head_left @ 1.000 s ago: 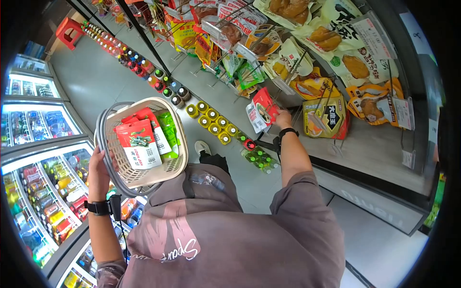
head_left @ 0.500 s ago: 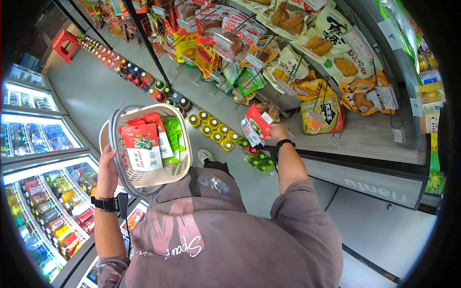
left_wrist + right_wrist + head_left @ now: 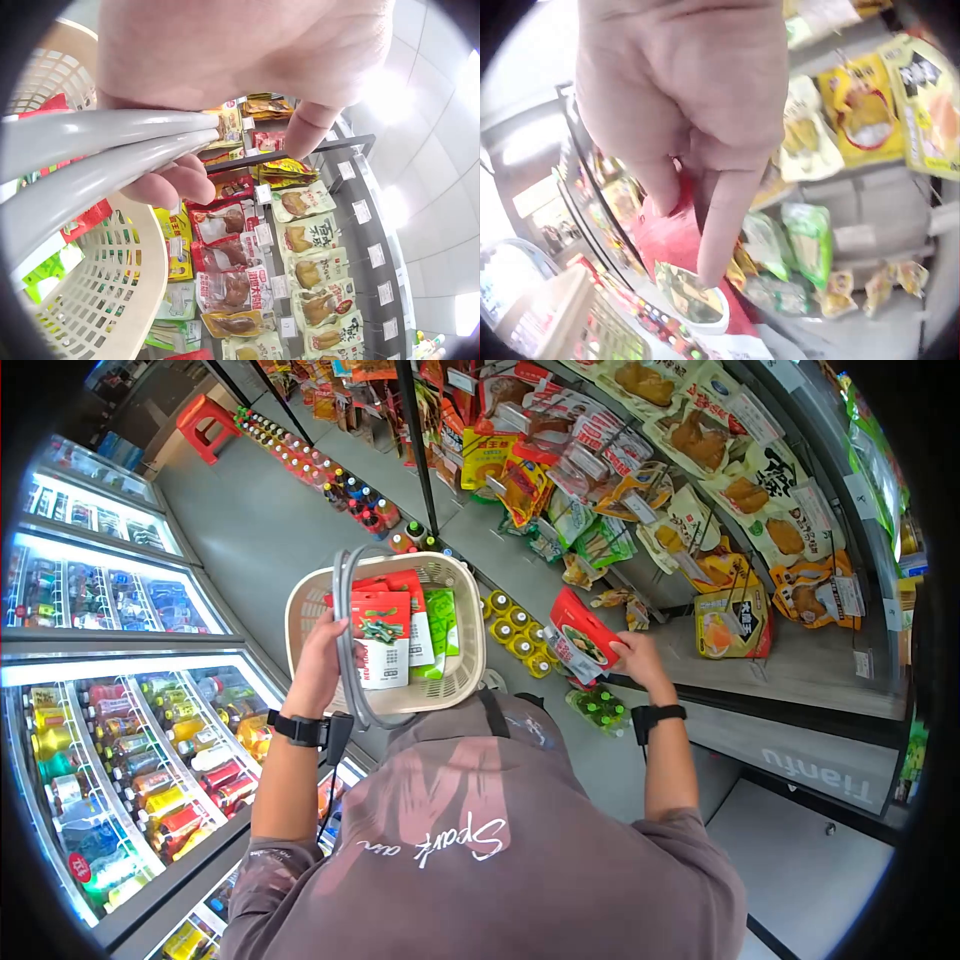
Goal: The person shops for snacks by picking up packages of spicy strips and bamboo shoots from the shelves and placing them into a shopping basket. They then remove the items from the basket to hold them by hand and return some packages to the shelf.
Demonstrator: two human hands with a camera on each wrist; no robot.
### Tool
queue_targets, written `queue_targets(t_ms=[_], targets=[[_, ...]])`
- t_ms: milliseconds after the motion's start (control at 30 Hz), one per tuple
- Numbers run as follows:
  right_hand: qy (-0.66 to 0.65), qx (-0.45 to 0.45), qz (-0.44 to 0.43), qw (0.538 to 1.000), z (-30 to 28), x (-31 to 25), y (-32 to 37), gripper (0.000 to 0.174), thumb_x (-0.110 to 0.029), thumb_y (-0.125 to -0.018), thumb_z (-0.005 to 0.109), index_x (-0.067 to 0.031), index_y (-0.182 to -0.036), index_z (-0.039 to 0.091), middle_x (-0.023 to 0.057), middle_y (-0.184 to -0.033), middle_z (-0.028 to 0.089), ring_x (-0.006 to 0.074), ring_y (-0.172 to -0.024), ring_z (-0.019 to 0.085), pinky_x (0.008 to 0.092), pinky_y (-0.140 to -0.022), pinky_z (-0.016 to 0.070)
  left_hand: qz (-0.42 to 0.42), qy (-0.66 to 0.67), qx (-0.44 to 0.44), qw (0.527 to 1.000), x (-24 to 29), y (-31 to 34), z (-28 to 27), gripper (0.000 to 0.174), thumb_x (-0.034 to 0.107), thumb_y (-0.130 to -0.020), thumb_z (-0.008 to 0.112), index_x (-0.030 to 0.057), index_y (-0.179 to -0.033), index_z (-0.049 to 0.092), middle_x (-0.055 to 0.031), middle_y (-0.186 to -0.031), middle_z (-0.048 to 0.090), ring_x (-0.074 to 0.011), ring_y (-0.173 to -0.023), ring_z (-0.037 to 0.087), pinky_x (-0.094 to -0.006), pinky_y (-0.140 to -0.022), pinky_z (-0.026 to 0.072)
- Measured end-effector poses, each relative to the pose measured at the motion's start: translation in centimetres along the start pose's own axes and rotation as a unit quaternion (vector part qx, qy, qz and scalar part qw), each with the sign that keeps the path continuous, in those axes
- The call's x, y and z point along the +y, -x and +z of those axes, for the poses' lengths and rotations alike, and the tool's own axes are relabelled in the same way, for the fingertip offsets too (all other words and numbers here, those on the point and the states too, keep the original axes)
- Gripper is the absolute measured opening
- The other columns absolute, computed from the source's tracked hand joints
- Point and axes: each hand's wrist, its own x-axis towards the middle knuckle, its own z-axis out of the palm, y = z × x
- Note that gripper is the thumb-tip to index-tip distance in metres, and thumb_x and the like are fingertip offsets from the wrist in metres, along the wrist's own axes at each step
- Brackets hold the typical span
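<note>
My left hand [image 3: 318, 665] grips the grey handles [image 3: 346, 585] of a cream plastic basket [image 3: 474, 670], held in front of my body. Inside lie red-and-white pouches [image 3: 385, 645] and a green pouch [image 3: 440, 630]. In the left wrist view, curled fingers pass beneath the two handle bars [image 3: 105, 142]. To the right of the basket, my right hand [image 3: 643, 662] pinches another red-and-white pouch [image 3: 585, 630] by its edge. The right wrist view shows thumb and finger on this pouch [image 3: 679, 240], which has a food picture on its front.
Packaged meat snacks [image 3: 745, 495] hang on a rack at the right, above a grey ledge [image 3: 830, 670]. Yellow-capped bottles [image 3: 515, 628] and green bottles [image 3: 600, 710] stand on the floor along it. Lit drink coolers [image 3: 130, 750] line the left. A red stool [image 3: 207, 428] stands far back.
My right hand has drawn the pouch away from the rack, closer to the basket. The head view has turned, and my left hand keeps its hold on the basket.
</note>
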Motion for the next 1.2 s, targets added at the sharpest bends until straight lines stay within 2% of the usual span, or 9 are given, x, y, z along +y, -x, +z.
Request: queue_targets(t_ms=[67, 200, 367, 467, 600, 767, 867, 1100, 1200], targets=[[0.006, 0.028, -0.055, 0.998, -1.0, -6.2, 3.0, 0.016, -0.008, -0.091, 0.057, 0.0055, -0.096, 0.063, 0.0083, -0.074, 0.063, 0.0137, -0.059, 0.063, 0.0266, -0.053, 0.0519, 0.003, 0.002, -0.017, 1.0, 0.0, -0.4, -0.3, 0.038, 0.033, -0.089, 0.052, 0.0078, -0.117, 0.045, -0.0035, -0.088, 0.057, -0.0146, -0.072, 0.058, -0.0303, -0.066, 0.0481], [0.034, 0.004, -0.236, 0.971, -2.4, -18.3, 8.0, 0.009, -0.002, -0.088, 0.057, 0.0063, -0.091, 0.061, 0.0088, -0.073, 0.057, 0.0153, -0.066, 0.062, 0.0266, -0.058, 0.0504, -0.005, 0.015, -0.036, 0.999, -0.4, -1.4, -0.7, 0.033, 0.032, -0.088, 0.054, 0.0091, -0.11, 0.046, -0.0035, -0.086, 0.056, -0.0131, -0.068, 0.058, -0.0283, -0.061, 0.0484], [0.079, -0.019, -0.4, 0.913, -0.5, -25.2, 8.5, 0.007, 0.002, -0.087, 0.058, 0.0052, -0.092, 0.061, 0.01, -0.075, 0.057, 0.0182, -0.069, 0.064, 0.0272, -0.061, 0.0502, -0.008, 0.032, -0.065, 0.997, 0.0, -2.1, -0.9, 0.033, 0.036, -0.09, 0.053, 0.0107, -0.11, 0.045, -0.0024, -0.084, 0.057, -0.0126, -0.067, 0.057, -0.0278, -0.06, 0.0477], [0.0, -0.049, -0.392, 0.918, 2.7, -26.2, 7.1, 0.007, 0.002, -0.087, 0.057, 0.0052, -0.091, 0.061, 0.0097, -0.076, 0.058, 0.0174, -0.07, 0.064, 0.027, -0.062, 0.0511, -0.006, 0.048, -0.069, 0.996, 0.4, -2.2, -1.6, 0.034, 0.04, -0.09, 0.051, 0.0117, -0.109, 0.046, -0.0015, -0.083, 0.057, -0.0121, -0.066, 0.056, -0.0273, -0.059, 0.0464], [-0.083, -0.128, -0.295, 0.943, 8.0, -25.1, 4.1, 0.01, -0.002, -0.09, 0.055, 0.0065, -0.091, 0.061, 0.0096, -0.081, 0.059, 0.0161, -0.07, 0.064, 0.0258, -0.062, 0.0545, 0.006, 0.055, -0.045, 0.997, 1.6, -1.2, -1.9, 0.036, 0.045, -0.092, 0.045, 0.0114, -0.102, 0.053, -0.0007, -0.081, 0.056, -0.0115, -0.065, 0.051, -0.0265, -0.059, 0.0417], [-0.037, -0.138, -0.281, 0.949, 13.7, -24.0, 1.5, 0.012, -0.003, -0.092, 0.053, 0.0072, -0.093, 0.06, 0.0119, -0.083, 0.06, 0.0182, -0.07, 0.065, 0.0281, -0.061, 0.0558, 0.016, 0.05, -0.05, 0.997, 1.5, -1.1, -2.5, 0.035, 0.045, -0.092, 0.045, 0.012, -0.102, 0.052, 0.0012, -0.082, 0.053, -0.0104, -0.064, 0.05, -0.0262, -0.06, 0.0421], [-0.059, -0.151, -0.231, 0.959, 15.0, -23.9, 0.5, 0.012, -0.002, -0.092, 0.053, 0.0078, -0.093, 0.059, 0.0115, -0.085, 0.059, 0.0176, -0.075, 0.067, 0.0264, -0.063, 0.0562, 0.027, 0.068, -0.049, 0.996, 1.4, -1.6, -3.3, 0.032, 0.041, -0.091, 0.05, 0.0129, -0.107, 0.048, 0.0005, -0.081, 0.054, -0.0099, -0.062, 0.053, -0.0244, -0.057, 0.0419], [-0.038, -0.187, -0.242, 0.951, 16.6, -24.6, 0.4, 0.013, -0.002, -0.093, 0.051, 0.0088, -0.093, 0.058, 0.0114, -0.087, 0.061, 0.0194, -0.075, 0.068, 0.0279, -0.065, 0.0565, 0.037, 0.047, -0.013, 0.998, 2.5, -1.3, -4.7, 0.035, 0.042, -0.094, 0.046, 0.0104, -0.109, 0.05, 0.0012, -0.086, 0.055, -0.0114, -0.067, 0.054, -0.0269, -0.061, 0.0442], [-0.055, -0.247, -0.206, 0.945, 17.2, -24.9, -0.8, 0.015, -0.005, -0.094, 0.05, 0.0045, -0.101, 0.059, 0.0124, -0.087, 0.063, 0.0193, -0.072, 0.068, 0.0286, -0.064, 0.0565, 0.047, 0.061, -0.014, 0.997, 2.9, -1.3, -5.5, 0.037, 0.042, -0.094, 0.046, 0.0093, -0.11, 0.051, 0.0006, -0.089, 0.057, -0.0117, -0.067, 0.054, -0.0271, -0.061, 0.0442]])
